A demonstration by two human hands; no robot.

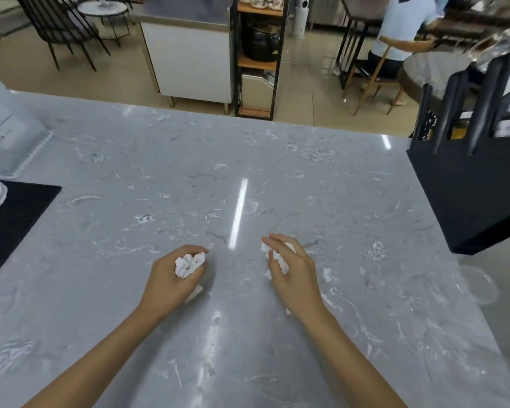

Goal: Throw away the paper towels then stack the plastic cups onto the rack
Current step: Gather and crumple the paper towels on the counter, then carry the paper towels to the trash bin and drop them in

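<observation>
1. Holding paper in both hands, we note: left hand (171, 278) fingers curled shut round a crumpled paper towel (189, 265); right hand (292, 275) fingers closed on a second paper towel wad (278, 257).
2. Both wads sit inside the grips, low over the desk (248, 172).
3. No bin is visible.
4. A clear plastic cup (477, 285) lies to the right, nearer the right hand, below the black rack (468, 201).
5. Desk room ahead is open.

Glossy marbled countertop (248, 160), crumpled paper towels (189, 265)
</observation>
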